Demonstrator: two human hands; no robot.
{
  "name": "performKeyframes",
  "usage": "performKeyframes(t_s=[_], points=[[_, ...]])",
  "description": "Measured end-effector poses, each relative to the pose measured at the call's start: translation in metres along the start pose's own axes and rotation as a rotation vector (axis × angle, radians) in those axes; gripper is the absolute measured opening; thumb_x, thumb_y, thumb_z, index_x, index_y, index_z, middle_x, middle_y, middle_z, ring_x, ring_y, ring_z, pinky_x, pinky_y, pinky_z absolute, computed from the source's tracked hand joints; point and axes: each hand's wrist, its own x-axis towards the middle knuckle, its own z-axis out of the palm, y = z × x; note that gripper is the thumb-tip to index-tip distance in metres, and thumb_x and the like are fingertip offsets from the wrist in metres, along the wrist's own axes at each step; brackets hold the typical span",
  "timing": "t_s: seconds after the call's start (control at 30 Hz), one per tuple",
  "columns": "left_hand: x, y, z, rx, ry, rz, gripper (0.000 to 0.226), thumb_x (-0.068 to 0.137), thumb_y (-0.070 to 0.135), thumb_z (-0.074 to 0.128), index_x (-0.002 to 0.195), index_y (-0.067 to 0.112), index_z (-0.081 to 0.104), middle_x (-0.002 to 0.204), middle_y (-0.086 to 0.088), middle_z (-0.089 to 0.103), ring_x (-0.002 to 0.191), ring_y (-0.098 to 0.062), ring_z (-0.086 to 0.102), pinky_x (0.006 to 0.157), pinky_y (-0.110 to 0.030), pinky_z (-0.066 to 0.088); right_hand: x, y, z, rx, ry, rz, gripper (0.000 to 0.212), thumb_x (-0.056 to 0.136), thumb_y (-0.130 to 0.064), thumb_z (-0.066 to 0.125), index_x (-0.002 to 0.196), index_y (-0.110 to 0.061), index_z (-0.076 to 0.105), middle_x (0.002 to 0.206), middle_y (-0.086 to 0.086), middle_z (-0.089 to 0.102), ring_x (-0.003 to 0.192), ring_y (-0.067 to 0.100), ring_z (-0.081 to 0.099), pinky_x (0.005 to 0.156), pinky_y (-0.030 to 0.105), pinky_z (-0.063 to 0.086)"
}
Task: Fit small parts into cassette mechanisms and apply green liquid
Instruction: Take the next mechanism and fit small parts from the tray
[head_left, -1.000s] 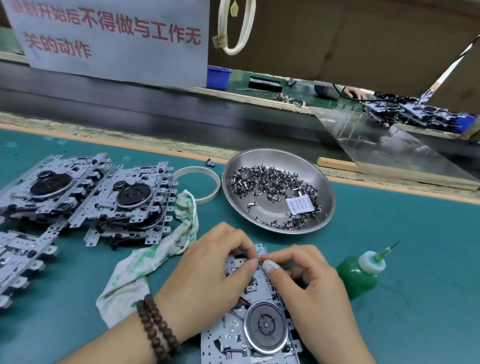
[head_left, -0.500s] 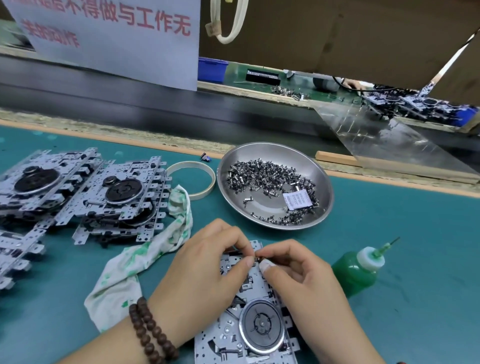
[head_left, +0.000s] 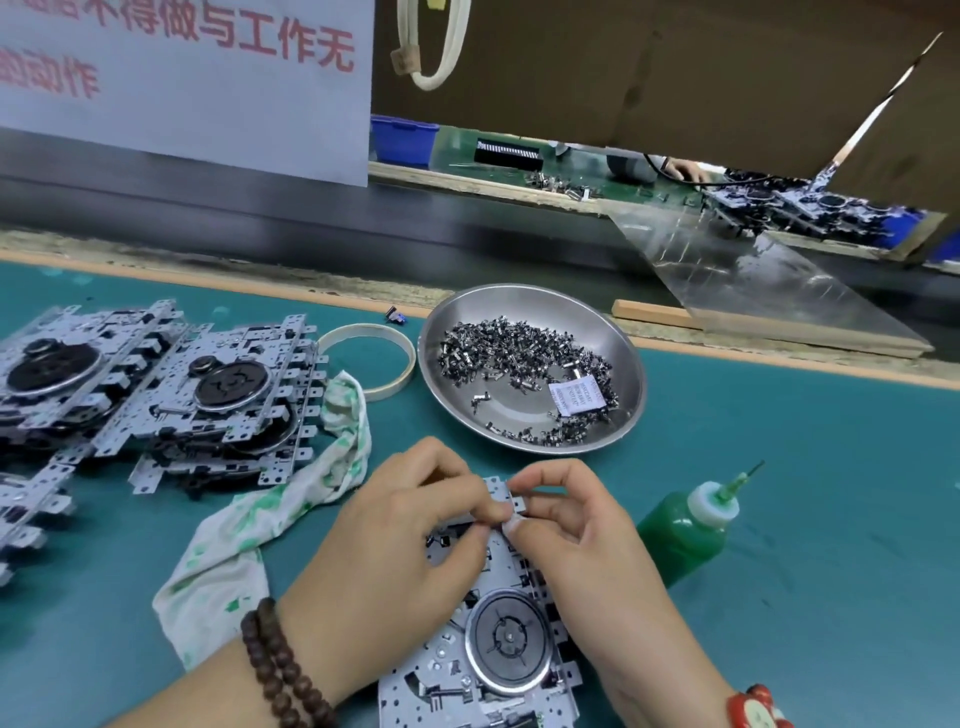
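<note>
— Where was the grip?

— Both sets of fingertips met over the far edge of the cassette mechanism (head_left: 498, 649), which lay flat on the green mat (head_left: 805, 597). The left hand (head_left: 395, 551) had its fingers curled, thumb and forefinger pinched together at the plate's top edge. The right hand (head_left: 582, 535) was curled the same way, its pinch touching the left's. Something small sat between them (too tiny and blurred to name).

— And the mechanism itself?

— A perforated silver metal plate with cut-outs and tabs along the side, and below the grip, towards the wrists, a round flywheel with a bright rim and a dark centre.

— What lay around the pinch?

— Just right of it, the bottle of green liquid (head_left: 685, 535) leaned on the mat, its white cap and thin green nozzle pointing up and away. Beyond the grip, a steel dish (head_left: 613, 332) held a heap of small metal parts (head_left: 519, 353) and a white packet. Left of the grip lay a green-stained cloth (head_left: 291, 499), and further left a stack of mechanisms (head_left: 171, 384), with a tape ring (head_left: 384, 384) beside the dish.
</note>
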Motion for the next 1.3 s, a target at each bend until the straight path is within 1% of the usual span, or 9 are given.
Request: performKeyframes(t_s=[0.3,0.33,0.37,0.47,0.53,0.67,0.83,1.0,1.3], points=[[0.0,-0.001,0.001,-0.076,0.045,-0.063,0.011,0.088,0.042,0.05,0.092,0.046,0.06,0.094,0.023,0.053,0.087,0.003,0.056,0.075,-0.005,0.038,-0.049,0.001,-0.016,-0.271,0.055,-0.17,0.048,0.067,-0.026,0.068,0.093,-0.064,0.054,0.094,-0.033,0.063,0.088,-0.018,0.057,0.07,0.003,0.043],[0.003,0.001,-0.001,-0.135,0.025,-0.102,0.011,0.087,0.047,0.049,0.093,0.047,0.058,0.095,0.025,0.053,0.082,0.003,0.059,0.071,-0.004,0.039,-0.055,0.004,-0.024,-0.275,0.148,-0.198,0.059,0.043,-0.077,0.011,0.082,-0.067,0.055,0.083,-0.027,0.067,0.076,-0.015,0.06,0.064,0.004,0.044],[0.005,0.002,-0.002,-0.188,-0.008,-0.145,0.012,0.083,0.047,0.051,0.094,0.046,0.057,0.094,0.026,0.055,0.076,0.0,0.061,0.065,-0.004,0.04,-0.058,0.005,-0.032,-0.265,0.277,-0.21,0.075,0.052,-0.001,0.019,0.068,-0.062,0.06,0.068,-0.014,0.069,0.058,-0.009,0.059,0.056,0.004,0.043],[0.012,0.002,-0.001,-0.178,-0.129,-0.214,0.01,0.085,0.031,0.058,0.089,0.04,0.059,0.089,0.026,0.06,0.059,-0.004,0.059,0.056,-0.01,0.041,-0.06,0.012,-0.062,-0.159,0.506,-0.263,0.028,0.05,-0.01,0.062,0.061,-0.036,0.062,0.053,0.004,0.056,0.04,0.002,0.044,0.04,0.007,0.034],[0.016,0.005,0.001,-0.153,-0.171,-0.218,0.015,0.085,0.023,0.061,0.083,0.037,0.062,0.084,0.021,0.064,0.059,-0.007,0.06,0.062,-0.017,0.045,-0.053,0.017,-0.077,-0.226,0.481,-0.275,0.054,0.055,-0.001,0.079,0.087,-0.037,0.055,0.079,-0.003,0.056,0.057,0.0,0.05,0.045,0.009,0.039],[0.022,0.009,0.004,-0.166,-0.265,-0.243,0.02,0.084,0.016,0.063,0.078,0.034,0.067,0.079,0.006,0.069,0.07,-0.019,0.063,0.071,-0.024,0.049,-0.037,0.016,-0.081,-0.348,0.254,-0.162,0.062,0.068,-0.007,0.077,0.105,-0.045,0.045,0.112,-0.027,0.049,0.102,-0.012,0.049,0.071,0.009,0.043],[0.03,0.014,0.005,-0.133,-0.311,-0.221,0.026,0.085,0.017,0.064,0.074,0.04,0.065,0.072,0.012,0.067,0.07,-0.001,0.061,0.068,-0.012,0.046,-0.03,0.009,-0.08,-0.289,0.104,-0.15,0.028,0.081,-0.01,0.068,0.097,-0.03,0.057,0.093,-0.018,0.07,0.089,-0.004,0.065,0.081,0.009,0.046],[0.041,0.017,0.016,-0.115,-0.257,-0.276,0.023,0.088,0.02,0.06,0.073,0.038,0.062,0.059,0.016,0.059,0.055,0.008,0.053,0.055,-0.004,0.037,-0.037,0.003,-0.079,-0.06,0.15,-0.233,0.013,0.078,-0.034,0.069,0.09,-0.035,0.067,0.07,-0.005,0.063,0.056,0.01,0.06,0.059,0.024,0.053],[0.043,0.019,0.02,-0.2,-0.262,-0.407,0.019,0.091,0.02,0.056,0.076,0.031,0.061,0.058,0.01,0.054,0.028,0.0,0.033,0.037,-0.009,0.028,-0.031,-0.012,-0.089,0.862,0.104,-0.15,0.036,0.039,-0.01,0.089,0.07,-0.017,0.072,0.073,-0.006,0.063,0.049,0.002,0.045,0.041,0.013,0.039]])
